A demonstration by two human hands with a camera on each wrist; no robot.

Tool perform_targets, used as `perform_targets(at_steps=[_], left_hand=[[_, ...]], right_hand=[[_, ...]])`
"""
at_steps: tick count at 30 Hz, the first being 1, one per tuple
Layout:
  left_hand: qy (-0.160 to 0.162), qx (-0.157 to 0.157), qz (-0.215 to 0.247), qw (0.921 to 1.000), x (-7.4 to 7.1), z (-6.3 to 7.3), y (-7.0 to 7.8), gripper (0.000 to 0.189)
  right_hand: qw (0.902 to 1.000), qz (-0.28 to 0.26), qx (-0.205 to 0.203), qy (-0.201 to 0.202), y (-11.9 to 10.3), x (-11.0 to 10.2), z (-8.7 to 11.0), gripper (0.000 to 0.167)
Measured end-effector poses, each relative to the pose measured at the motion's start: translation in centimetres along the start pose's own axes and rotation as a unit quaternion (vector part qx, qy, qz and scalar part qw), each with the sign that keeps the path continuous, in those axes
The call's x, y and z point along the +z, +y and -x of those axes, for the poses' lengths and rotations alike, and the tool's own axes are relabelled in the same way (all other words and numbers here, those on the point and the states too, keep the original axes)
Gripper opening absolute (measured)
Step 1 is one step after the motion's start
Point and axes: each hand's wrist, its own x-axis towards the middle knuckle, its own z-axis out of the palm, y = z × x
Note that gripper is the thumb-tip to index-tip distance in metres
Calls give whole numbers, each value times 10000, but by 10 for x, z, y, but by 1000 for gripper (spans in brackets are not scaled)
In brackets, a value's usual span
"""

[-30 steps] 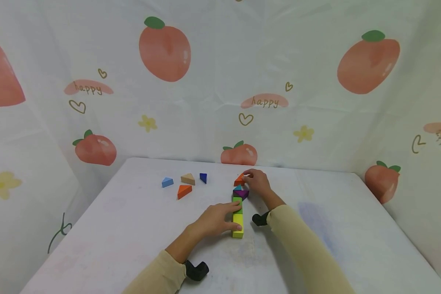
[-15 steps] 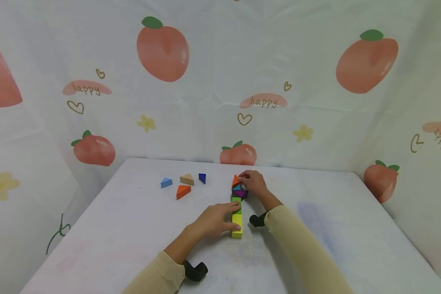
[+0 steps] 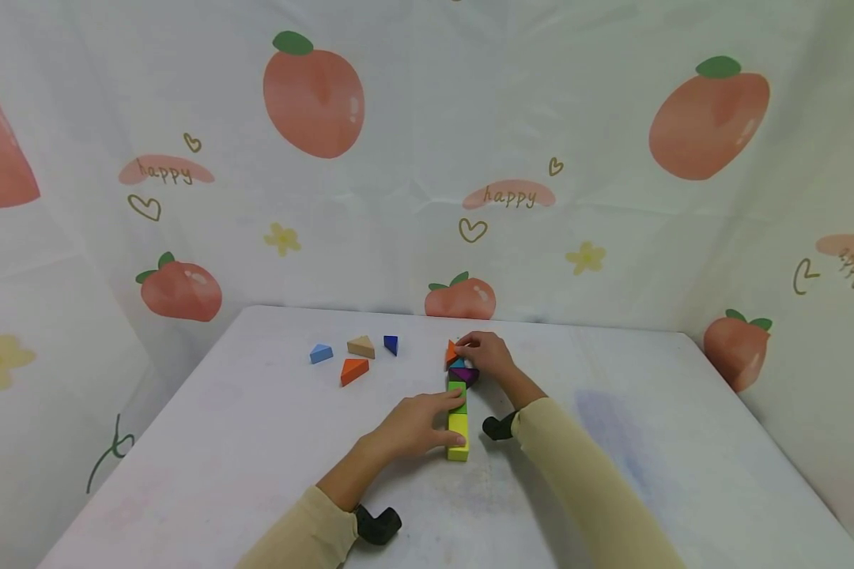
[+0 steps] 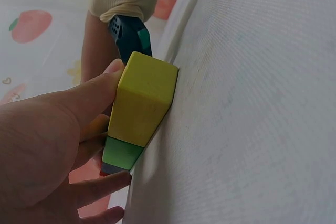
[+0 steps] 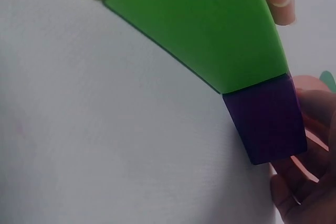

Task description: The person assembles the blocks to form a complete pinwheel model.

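A row of blocks runs away from me along the table. It holds a yellow block (image 3: 459, 428), a green block (image 3: 458, 407), a purple triangular block (image 3: 466, 376), a small teal triangle (image 3: 457, 364) and an orange triangular block (image 3: 451, 356) at the far end. My left hand (image 3: 414, 425) reaches in from the left, thumb on the yellow block and fingertips on the green one. My right hand (image 3: 489, 354) pinches the orange block, its fingertips partly hiding it. In the right wrist view, right-hand fingers (image 5: 315, 166) curl behind the purple block (image 5: 266, 121).
Loose triangular blocks lie at the back left: light blue (image 3: 321, 353), wooden (image 3: 361, 346), dark blue (image 3: 391, 344) and orange-red (image 3: 354, 371). A fruit-printed curtain (image 3: 391, 197) hangs behind the white table (image 3: 221, 442). Black wrist devices (image 3: 379, 525) show below both sleeves.
My right hand has moved a little left and nearer, bringing the orange block against the teal triangle at the row's far end. My left hand has stayed in place.
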Motion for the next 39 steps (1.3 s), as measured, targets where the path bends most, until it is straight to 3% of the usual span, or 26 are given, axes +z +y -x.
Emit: perform_targets(at_steps=[39], left_hand=[[-31,20,43,10000,-1,0,-1,69]], right_hand=[[9995,-213,-168,-146,3,-5,7,18]])
